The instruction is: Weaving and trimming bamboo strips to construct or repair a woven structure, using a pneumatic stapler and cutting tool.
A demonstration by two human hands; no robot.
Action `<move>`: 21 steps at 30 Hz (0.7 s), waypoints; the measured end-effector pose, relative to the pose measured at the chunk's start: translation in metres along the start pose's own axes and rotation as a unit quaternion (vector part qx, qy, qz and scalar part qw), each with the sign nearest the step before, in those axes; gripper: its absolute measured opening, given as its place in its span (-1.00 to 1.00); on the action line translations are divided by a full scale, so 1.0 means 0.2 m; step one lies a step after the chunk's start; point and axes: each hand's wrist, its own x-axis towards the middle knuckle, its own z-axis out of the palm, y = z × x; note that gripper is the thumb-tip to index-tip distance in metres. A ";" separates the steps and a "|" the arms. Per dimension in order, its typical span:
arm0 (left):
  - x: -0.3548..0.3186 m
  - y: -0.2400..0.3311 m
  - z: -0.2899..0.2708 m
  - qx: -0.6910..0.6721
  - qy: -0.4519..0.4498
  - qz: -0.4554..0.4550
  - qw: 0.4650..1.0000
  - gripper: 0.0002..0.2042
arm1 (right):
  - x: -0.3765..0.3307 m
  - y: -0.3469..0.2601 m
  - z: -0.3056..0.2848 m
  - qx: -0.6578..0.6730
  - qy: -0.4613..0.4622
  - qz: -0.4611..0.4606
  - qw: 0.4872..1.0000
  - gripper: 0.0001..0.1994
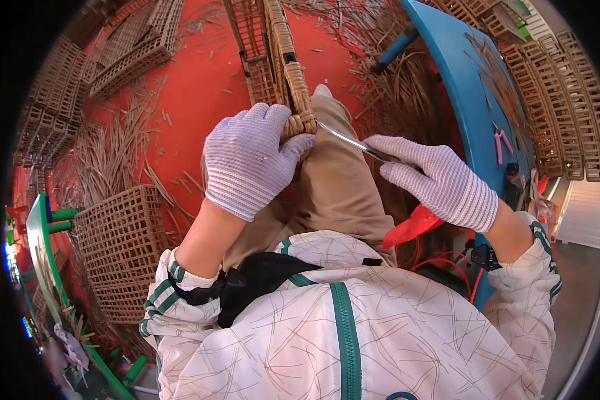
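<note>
In a white knit glove, my left hand is closed around the bound corner of a wicker-wrapped frame. The frame runs up and away from my lap, with a dark core showing between its wrappings. My gloved right hand holds a slim, shiny metal tool with a slightly bent shaft. Its tip meets the bound corner, just right of my left fingers; whether it is pushed between the strands I cannot tell. The tool's handle is mostly hidden in my palm.
Right of me stands a blue table with a pink-handled tool and loose strips. An open-weave basket is at left beside a green-edged table. Strips litter the red floor. Woven panels stand far right; a red cloth hangs near my right wrist.
</note>
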 end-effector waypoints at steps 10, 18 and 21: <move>-0.01 -0.01 0.02 -0.024 0.024 0.001 0.999 -0.77 | -0.03 -0.19 0.02 -0.088 0.045 -0.003 0.995 -0.60; -0.01 0.01 0.04 -0.020 0.027 -0.001 0.999 -0.72 | -0.03 -0.29 0.01 -0.244 0.031 0.048 0.968 -0.63; -0.01 0.02 0.05 -0.017 0.033 0.001 0.999 -0.71 | -0.03 -0.34 0.01 -0.273 0.040 0.024 0.961 -0.64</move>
